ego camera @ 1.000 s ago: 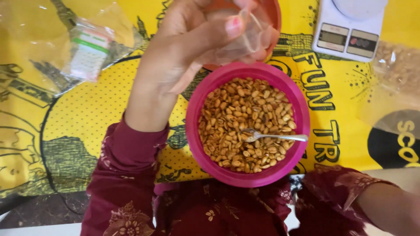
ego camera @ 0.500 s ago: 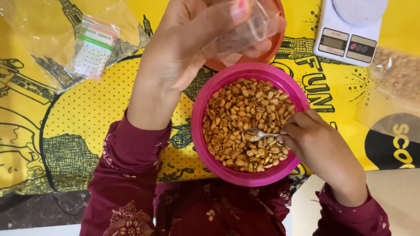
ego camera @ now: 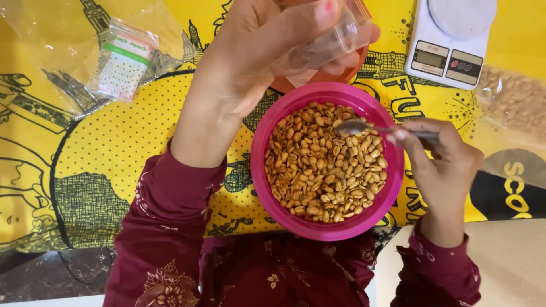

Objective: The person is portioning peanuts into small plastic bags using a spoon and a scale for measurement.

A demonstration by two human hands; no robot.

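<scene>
Yellow printed cloth (ego camera: 114, 165) with dark cartoon drawings is covering the work surface, and a round magenta plastic bowl (ego camera: 263, 170) heaped with roasted golden-brown peanuts (ego camera: 318, 176) is sitting on it directly below the camera. The person's left hand (ego camera: 256, 62) is hovering above the bowl's far rim, its thumb and fingers pinching a small clear plastic pouch (ego camera: 333, 42) so that the pouch is hanging over the nuts; whether its mouth is being held open cannot be told. The right hand (ego camera: 443, 165) is closing around the handle of a slim metal spoon (ego camera: 375, 129), whose bowl is lying just over the peanuts near the far side of the heap and appears to be carrying little or nothing. Behind the left hand, an orange round dish (ego camera: 341, 77) is peeking out, mostly hidden. A white digital kitchen scale (ego camera: 449, 45) is standing at the far right, a clear bag of raw pale peanuts (ego camera: 512, 102) is lying just beside it, and a stack of small clear zip pouches (ego camera: 122, 65) is resting well apart at the far left. Judging from this, the scooping stage is in hand: the spoon is needing to dip into the heap, lift level, and meet the pouch's narrow opening without spilling.
</scene>
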